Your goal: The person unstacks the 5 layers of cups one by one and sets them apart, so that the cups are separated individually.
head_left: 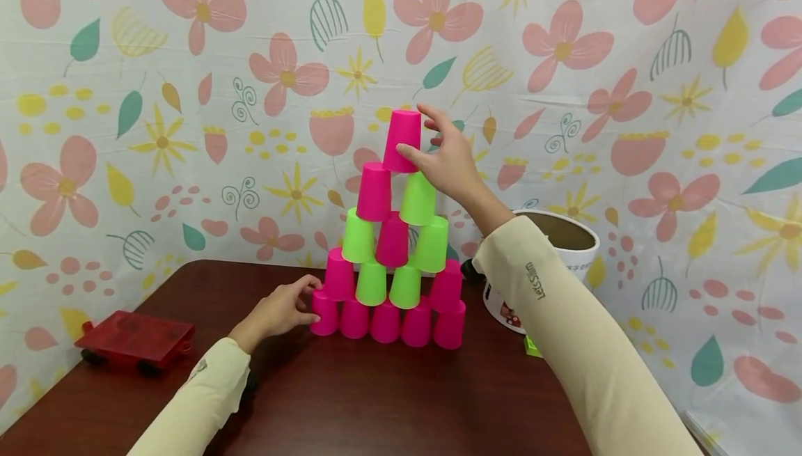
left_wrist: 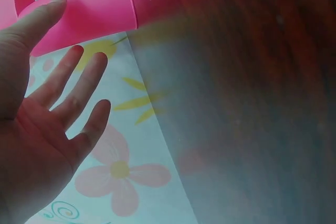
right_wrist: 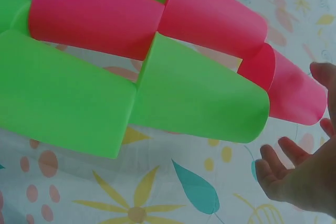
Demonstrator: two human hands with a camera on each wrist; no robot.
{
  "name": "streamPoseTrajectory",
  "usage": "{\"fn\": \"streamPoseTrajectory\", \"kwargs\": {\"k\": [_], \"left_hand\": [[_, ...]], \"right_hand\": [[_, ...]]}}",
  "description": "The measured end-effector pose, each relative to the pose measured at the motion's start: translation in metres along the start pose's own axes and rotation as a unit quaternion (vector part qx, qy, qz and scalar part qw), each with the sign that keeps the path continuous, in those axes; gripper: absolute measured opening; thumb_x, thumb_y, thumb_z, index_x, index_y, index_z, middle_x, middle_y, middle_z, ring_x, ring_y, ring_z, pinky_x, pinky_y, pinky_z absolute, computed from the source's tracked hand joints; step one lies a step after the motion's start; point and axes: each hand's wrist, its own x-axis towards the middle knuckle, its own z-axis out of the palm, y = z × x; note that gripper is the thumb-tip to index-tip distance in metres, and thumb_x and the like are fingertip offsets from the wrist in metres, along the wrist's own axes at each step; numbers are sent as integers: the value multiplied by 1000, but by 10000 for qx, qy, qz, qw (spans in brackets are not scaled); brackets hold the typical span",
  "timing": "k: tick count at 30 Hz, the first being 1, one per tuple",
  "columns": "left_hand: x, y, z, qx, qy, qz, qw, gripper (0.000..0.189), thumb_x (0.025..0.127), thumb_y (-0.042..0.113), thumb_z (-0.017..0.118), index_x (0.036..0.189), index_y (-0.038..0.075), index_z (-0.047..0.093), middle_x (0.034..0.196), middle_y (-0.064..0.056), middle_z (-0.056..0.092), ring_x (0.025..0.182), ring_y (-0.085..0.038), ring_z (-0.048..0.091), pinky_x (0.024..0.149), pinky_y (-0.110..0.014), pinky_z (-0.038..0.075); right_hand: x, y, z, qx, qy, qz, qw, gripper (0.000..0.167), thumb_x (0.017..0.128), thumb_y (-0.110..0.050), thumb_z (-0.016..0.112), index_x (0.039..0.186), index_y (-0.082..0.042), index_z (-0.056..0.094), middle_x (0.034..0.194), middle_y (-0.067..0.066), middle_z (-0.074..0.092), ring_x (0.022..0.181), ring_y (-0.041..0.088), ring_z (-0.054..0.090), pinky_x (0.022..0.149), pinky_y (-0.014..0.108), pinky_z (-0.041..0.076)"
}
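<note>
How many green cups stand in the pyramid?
5: second row up, left-middle cup and right-middle cup; third row, left-end cup and right-end cup; fourth row, right-hand cup.

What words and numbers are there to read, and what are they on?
"LetsSlim": on the right sleeve, running sideways.
White bucket: some printing, too small and partly hidden to read.
Left sleeve: a small dark mark, too small to read.
Cups: no writing that I can see.
</note>
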Motion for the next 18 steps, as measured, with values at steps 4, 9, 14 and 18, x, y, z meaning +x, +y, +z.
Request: {"fn": "streamPoseTrajectory", "kwargs": {"k": [4,9,14,18], "left_hand": [[2,-1,2,39,13,1,10000,54,79,18,85,120,24,50,117,-7,67,89,-17,64,72,-44,49],[1,-1,5,113,83,57,9999,55,80,17,84,121,23,48,114,-6,66,86,-16,66,71,-44,51],[0,-1,6,109,63,144,9998,56,80,17,84,122,22,47,113,-7,67,84,-15,67,70,-41,52],[0,1,6,102,63,205,9997,56,80,15,83,121,21,46,113,-9,68,83,-16,67,71,-41,52]], "right_hand": [[4,1,1,-33,-172,130,9998,73,89,-31,75,151,-21,39,144,11,49,122,31,52,93,42,48],[5,3,5,96,-171,117,9997,72,89,-26,75,150,-19,37,137,14,54,108,31,60,85,42,53],[4,5,10,286,-78,-77,9995,72,89,-21,75,149,-16,36,127,15,59,95,31,68,79,41,57],[3,6,9,434,1,-191,9989,70,89,-19,75,149,-16,37,123,15,60,88,31,70,77,40,57]]}}
